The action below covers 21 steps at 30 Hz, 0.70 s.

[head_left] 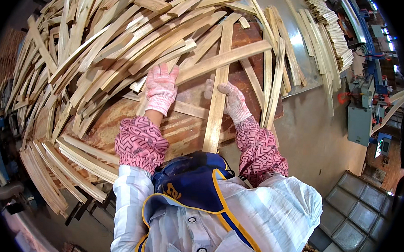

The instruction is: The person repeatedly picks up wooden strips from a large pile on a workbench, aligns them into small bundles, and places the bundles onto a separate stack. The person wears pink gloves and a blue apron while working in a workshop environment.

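Observation:
My right hand (233, 100), in a pale knit glove, grips a long wooden strip (217, 113) that points toward my body. Its thumb lies on the top face, and the fingertips show on the far side. My left hand (162, 87), in a pinkish-white glove, is closed at the edge of the heap, beside the near end of a second wooden strip (233, 57). That strip slants up to the right and crosses the first one. Which piece the left fingers hold is partly hidden by the glove.
A large tangled heap of wooden strips (138, 40) covers the far left of the brown tabletop (120, 115). Bundled strips (71, 174) lie at the near left. More strips (274, 79) stand along the right edge. Beyond are stacked strips (326, 23) and a grey-green machine (360, 118).

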### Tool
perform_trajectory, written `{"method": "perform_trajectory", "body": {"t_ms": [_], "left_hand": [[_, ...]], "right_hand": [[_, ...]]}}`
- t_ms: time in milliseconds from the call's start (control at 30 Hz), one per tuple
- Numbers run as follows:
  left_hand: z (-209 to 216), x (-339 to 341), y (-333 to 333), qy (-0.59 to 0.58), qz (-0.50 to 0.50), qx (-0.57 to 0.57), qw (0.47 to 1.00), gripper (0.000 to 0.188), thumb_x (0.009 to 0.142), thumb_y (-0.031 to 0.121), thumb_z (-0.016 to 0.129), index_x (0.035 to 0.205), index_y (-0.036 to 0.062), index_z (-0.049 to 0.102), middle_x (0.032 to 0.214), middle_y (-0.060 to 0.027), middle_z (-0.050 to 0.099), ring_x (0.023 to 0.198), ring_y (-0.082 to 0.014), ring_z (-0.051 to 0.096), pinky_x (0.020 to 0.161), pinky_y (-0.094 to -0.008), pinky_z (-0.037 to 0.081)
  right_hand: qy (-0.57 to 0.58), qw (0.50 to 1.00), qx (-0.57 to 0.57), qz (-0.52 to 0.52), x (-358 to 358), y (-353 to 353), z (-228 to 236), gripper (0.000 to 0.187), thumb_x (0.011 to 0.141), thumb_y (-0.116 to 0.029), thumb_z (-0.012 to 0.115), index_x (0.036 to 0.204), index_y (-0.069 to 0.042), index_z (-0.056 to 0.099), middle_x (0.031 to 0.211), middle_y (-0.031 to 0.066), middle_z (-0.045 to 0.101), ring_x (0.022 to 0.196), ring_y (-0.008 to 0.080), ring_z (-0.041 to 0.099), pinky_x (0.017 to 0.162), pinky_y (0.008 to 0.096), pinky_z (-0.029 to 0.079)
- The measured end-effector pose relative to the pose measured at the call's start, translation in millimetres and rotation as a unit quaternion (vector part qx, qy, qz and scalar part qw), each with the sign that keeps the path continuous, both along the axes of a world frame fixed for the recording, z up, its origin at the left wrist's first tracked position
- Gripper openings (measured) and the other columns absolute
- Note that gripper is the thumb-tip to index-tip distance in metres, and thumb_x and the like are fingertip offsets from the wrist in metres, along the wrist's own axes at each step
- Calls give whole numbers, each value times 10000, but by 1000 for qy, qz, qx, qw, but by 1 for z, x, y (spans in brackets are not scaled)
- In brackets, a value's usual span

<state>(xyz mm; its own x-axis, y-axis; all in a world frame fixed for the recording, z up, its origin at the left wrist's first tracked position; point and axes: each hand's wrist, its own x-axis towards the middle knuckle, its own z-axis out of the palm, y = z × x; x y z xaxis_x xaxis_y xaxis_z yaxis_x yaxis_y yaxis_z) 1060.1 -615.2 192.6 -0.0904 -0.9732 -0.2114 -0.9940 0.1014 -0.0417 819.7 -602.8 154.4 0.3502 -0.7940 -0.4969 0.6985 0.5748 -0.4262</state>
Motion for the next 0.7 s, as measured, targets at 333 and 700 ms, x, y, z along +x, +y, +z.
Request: {"method": "perform_trajectory", "body": {"t_ms": [333, 700], "left_hand": [[38, 18, -3, 117, 198, 124, 965, 710, 823, 352, 691, 1450, 301, 362, 1395, -154, 422, 1289, -322, 454, 965, -481, 468], [37, 79, 101, 414, 156, 275, 854, 823, 712, 304, 732, 1450, 173, 393, 1021, -141, 673, 967, -209, 624, 827, -349, 518]], "right_hand": [[202, 972, -120, -20, 33, -11, 29, 496, 822, 44, 557, 1308, 33, 461, 1147, 186, 598, 952, 276, 649, 826, 426, 585], [229, 967, -69, -89, 39, 17, 4, 444, 796, 56, 569, 1235, 10, 520, 1004, 155, 634, 827, 260, 652, 716, 370, 576]]}}
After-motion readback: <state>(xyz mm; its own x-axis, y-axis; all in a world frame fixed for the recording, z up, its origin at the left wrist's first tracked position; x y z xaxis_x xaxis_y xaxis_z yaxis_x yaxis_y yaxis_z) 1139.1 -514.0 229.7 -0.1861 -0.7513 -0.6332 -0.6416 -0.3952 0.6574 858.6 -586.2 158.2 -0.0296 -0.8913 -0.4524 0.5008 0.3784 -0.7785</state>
